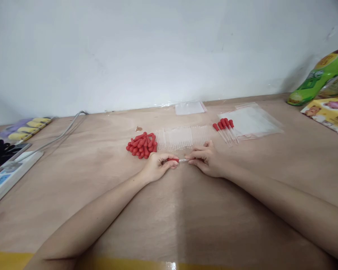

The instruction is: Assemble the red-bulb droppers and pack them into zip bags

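Observation:
My left hand [157,166] pinches a red rubber bulb [172,160] at one end of a thin clear glass tube [183,160]. My right hand [205,159] pinches the tube's other end, so both hands hold one dropper between them over the wooden table [101,180]. Just behind my left hand lies a heap of red bulbs [141,144]. A row of clear glass tubes [182,137] lies behind both hands. To the right of the row lie several finished droppers with red bulbs [224,129].
Clear plastic bags [252,121] lie at the back right, a small one [189,108] by the wall. A green bottle [321,77] and a yellow box [328,112] stand far right. A white power strip [8,174] with a cable and coloured packs [25,127] lie far left.

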The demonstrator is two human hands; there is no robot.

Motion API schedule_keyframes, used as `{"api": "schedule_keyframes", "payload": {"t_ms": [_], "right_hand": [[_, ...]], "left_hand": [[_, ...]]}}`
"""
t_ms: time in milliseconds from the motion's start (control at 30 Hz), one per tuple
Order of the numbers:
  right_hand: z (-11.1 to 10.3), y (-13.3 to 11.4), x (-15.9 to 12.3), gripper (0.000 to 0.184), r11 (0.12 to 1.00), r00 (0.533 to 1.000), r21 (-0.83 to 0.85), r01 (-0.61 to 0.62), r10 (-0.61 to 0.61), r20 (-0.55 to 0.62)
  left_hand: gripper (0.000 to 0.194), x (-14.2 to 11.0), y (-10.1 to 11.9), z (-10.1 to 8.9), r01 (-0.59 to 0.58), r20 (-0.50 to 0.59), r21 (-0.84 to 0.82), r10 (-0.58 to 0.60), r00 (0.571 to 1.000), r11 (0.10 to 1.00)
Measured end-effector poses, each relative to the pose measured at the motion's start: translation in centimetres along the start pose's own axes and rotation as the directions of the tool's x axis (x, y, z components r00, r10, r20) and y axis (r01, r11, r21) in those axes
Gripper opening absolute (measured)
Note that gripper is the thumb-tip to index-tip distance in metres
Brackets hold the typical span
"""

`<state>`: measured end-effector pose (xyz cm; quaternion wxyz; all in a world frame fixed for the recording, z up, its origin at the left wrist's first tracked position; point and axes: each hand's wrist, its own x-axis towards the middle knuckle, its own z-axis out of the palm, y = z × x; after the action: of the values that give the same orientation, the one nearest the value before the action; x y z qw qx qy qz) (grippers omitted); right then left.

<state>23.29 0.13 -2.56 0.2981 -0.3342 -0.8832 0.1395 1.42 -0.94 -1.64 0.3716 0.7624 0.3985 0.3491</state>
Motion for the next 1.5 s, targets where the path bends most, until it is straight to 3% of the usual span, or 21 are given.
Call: {"api": "schedule_keyframes", "payload": {"t_ms": [200,500,900,1033,1167,1233,1300,1367,1433,1500], "right_hand": [[0.1,-0.5,0.1,0.02,0.99,0.997,-0.134,0.03,-0.039,-0.064],[0.2,-1.1,0.1,0.026,0.977,0.998,-0.204,0.061,-0.061,0.004],[0.3,-1.3,0.6,0.027,0.998,0.99,-0.049,-0.05,0.056,0.127],[-0.3,-1.8,0.9,0.029,0.995,0.986,-0.068,-0.066,0.076,0.149],[-1.5,-2.2,1.2,0.024,0.991,0.988,-0.13,-0.024,0.043,0.145],[-2.3,-1.8,1.4,0.022,0.985,0.979,-0.134,-0.11,0.131,0.156],[-3.3,-0.7,1.8,0.019,0.934,0.936,-0.167,-0.316,0.336,0.102],[-4.3,0.9,2.2,0.018,0.803,0.831,-0.228,-0.55,0.554,-0.052],[-5.0,2.5,2.7,0.02,0.665,0.717,-0.275,-0.694,0.672,-0.184],[-5.5,3.8,3.0,0.025,0.569,0.639,-0.303,-0.765,0.729,-0.245]], "left_hand": [[0.021,0.0,0.1,0.0,-0.063,-0.001,0.135,0.064,0.998,0.989],[0.019,-0.2,0.1,0.1,-0.177,0.019,0.267,0.179,0.984,0.947],[0.016,0.1,-0.2,0.0,-0.285,0.047,0.355,0.287,0.957,0.891],[0.016,0.4,-0.3,-0.3,-0.354,0.075,0.413,0.356,0.932,0.839],[0.016,0.9,-0.6,-1.1,-0.359,-0.011,0.538,0.432,0.902,0.762],[0.017,1.0,-0.9,-1.5,-0.291,-0.106,0.619,0.444,0.89,0.73],[0.018,0.9,-1.2,-1.9,-0.206,-0.203,0.683,0.453,0.868,0.7],[0.017,0.9,-1.5,-2.1,-0.138,-0.27,0.724,0.461,0.846,0.676],[0.016,0.7,-1.6,-2.1,-0.091,-0.293,0.748,0.451,0.843,0.658],[0.015,0.7,-1.7,-2.1,-0.062,-0.293,0.758,0.425,0.857,0.649]]}}
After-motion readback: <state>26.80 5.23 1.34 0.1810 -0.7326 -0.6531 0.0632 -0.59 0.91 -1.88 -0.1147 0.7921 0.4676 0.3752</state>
